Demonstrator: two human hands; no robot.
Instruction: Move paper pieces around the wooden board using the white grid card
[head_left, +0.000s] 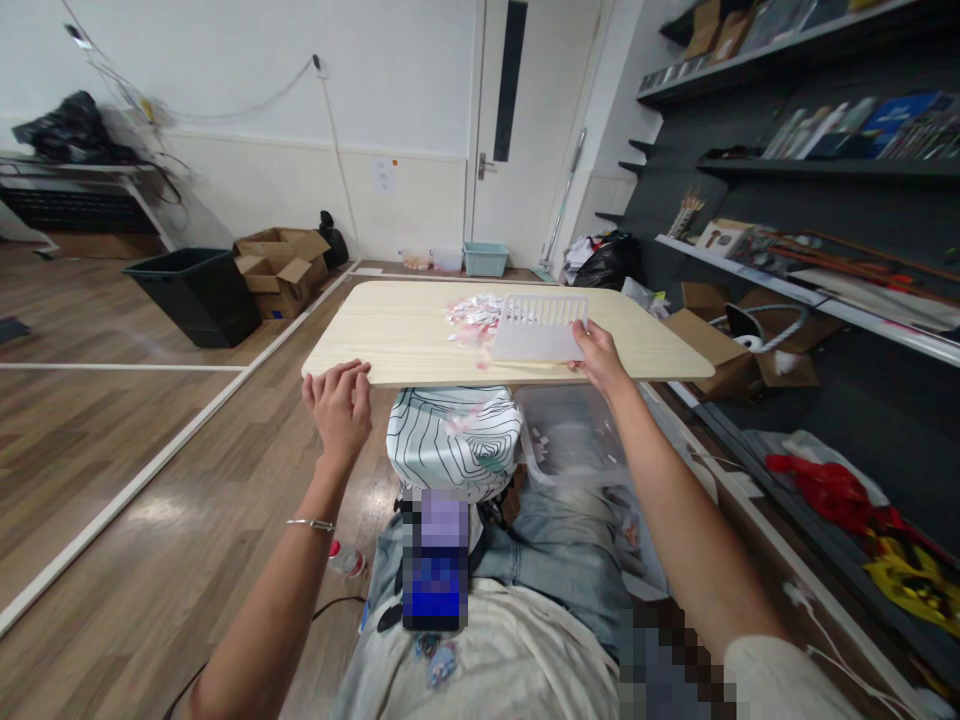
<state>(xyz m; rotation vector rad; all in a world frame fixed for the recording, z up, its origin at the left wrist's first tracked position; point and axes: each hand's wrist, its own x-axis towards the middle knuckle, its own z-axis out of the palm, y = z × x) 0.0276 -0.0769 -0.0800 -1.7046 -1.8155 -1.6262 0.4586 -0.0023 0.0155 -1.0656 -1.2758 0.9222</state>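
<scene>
A light wooden board (405, 330) is seen lying flat across the foreground. Below its near edge, a clear plastic bin (574, 440) and a patterned cushion (454, 440) are partly covered by it. A white plastic panel (536, 335) with a toothed far edge is held on the board's right half, just beside a pile of pink and white paper scraps (472, 318). The panel's near right corner is clasped by the right hand (600, 355), fingers closed on it. The board's near left edge is gripped by the left hand (339, 405), fingers curled over the top.
</scene>
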